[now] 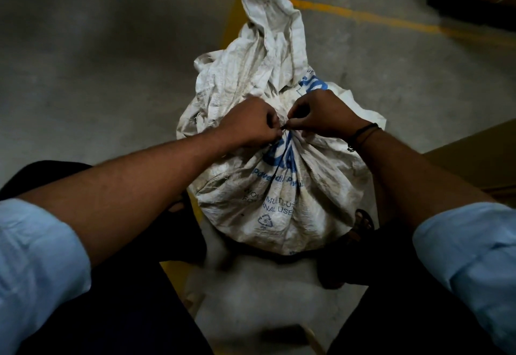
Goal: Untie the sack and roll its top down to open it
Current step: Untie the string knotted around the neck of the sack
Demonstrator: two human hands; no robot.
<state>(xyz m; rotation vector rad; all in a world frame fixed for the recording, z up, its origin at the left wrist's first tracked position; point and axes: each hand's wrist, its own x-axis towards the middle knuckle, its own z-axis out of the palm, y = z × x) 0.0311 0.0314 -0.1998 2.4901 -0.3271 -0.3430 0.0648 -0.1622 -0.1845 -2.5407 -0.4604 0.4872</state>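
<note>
Standing on the floor (97, 75) between the feet, full white sack (279, 201), neck cinched tight by a dark tie (283, 127). Left hand (248, 124) and right hand (324, 114) both pinched closed on that tie, meeting at the knot to pick it loose. Loose top (268, 33) flopped away, clear of the work.

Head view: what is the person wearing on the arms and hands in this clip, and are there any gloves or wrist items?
Both forearms are bare, with light blue sleeves rolled up near the elbows. The left hand and right hand are ungloved, and no rings are discernible on the fingers. The right wrist carries a thin dark band, apparently a thread or cord with a small knot or bead hanging from it.
</note>
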